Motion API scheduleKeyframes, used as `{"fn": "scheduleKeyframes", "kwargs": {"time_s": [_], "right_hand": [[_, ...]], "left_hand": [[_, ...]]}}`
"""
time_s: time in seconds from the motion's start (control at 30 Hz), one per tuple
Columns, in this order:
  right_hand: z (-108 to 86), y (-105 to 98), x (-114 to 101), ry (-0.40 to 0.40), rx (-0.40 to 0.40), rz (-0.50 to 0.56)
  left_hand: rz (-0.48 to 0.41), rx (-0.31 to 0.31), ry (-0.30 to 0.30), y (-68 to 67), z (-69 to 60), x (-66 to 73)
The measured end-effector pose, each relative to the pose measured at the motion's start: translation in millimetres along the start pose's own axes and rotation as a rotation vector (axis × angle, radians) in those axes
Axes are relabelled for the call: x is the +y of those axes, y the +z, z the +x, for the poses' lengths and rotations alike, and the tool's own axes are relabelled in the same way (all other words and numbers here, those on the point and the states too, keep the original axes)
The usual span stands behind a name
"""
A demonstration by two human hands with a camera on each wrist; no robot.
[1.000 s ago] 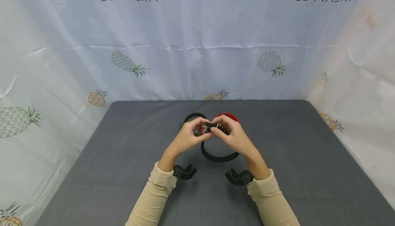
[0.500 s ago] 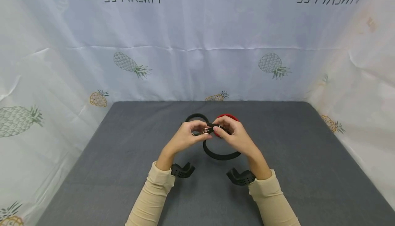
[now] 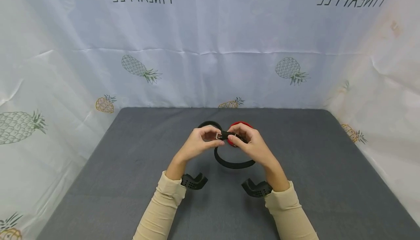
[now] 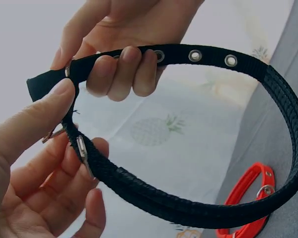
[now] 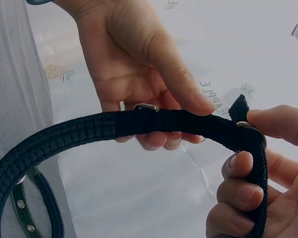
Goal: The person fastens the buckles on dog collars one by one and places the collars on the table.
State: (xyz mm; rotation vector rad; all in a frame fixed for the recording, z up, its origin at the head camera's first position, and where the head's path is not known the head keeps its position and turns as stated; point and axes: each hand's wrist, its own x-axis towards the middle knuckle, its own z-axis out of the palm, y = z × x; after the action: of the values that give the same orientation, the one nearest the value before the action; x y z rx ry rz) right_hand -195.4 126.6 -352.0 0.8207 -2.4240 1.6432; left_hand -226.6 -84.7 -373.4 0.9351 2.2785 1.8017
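Both hands hold a black collar [image 3: 234, 165] above the table, its loop hanging down between them. The left hand [image 3: 197, 142] has its thumb and fingers at the buckle end; a metal buckle [image 4: 83, 154] shows beside its fingers in the left wrist view. The right hand [image 3: 254, 146] grips the strap's end part, with its fingers wrapped round it. Several metal-ringed holes, one of them an eyelet [image 4: 195, 55], run along that strap. The strap's squared tip [image 4: 42, 85] sticks out past a metal loop [image 4: 67, 68], close to the left thumb.
A red collar [image 3: 241, 123] lies behind the right hand on the grey table [image 3: 115, 181]. Another dark collar [image 3: 209, 123] with eyelets lies behind the left hand. A black wrist mount [image 3: 195, 181] sits on each forearm. Pineapple-print curtains [image 3: 210, 69] hang around the table.
The strap's tip, which stood at an angle above the buckle, now lies nearly in line with it. The left hand has shifted slightly; both hands keep their hold on the black collar.
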Motion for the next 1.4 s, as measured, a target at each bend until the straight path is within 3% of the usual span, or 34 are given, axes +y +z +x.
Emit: {"fn": "scheduleKeyframes", "kwargs": {"time_s": [0.37, 0.8, 1.0, 1.27, 1.4], "right_hand": [[-0.9, -3.4, 1.6, 0.003, -0.009, -0.006], [-0.5, -1.3, 4.6, 0.004, -0.006, -0.056], [-0.5, 2.4, 3.9, 0.013, 0.003, -0.092], [0.3, 0.0, 6.1, 0.028, 0.024, -0.048], [0.9, -0.8, 6.6, 0.029, 0.032, -0.044]], "left_hand": [[0.118, 0.105, 0.111, 6.9, 0.3, 1.4], [0.179, 0.118, 0.197, 8.3, 0.3, 0.6], [0.206, 0.095, 0.183, 7.8, -0.5, 1.0], [0.183, 0.035, 0.135, 6.0, -1.1, 4.7], [0.183, 0.037, 0.108, 6.0, -1.3, 6.5]]}}
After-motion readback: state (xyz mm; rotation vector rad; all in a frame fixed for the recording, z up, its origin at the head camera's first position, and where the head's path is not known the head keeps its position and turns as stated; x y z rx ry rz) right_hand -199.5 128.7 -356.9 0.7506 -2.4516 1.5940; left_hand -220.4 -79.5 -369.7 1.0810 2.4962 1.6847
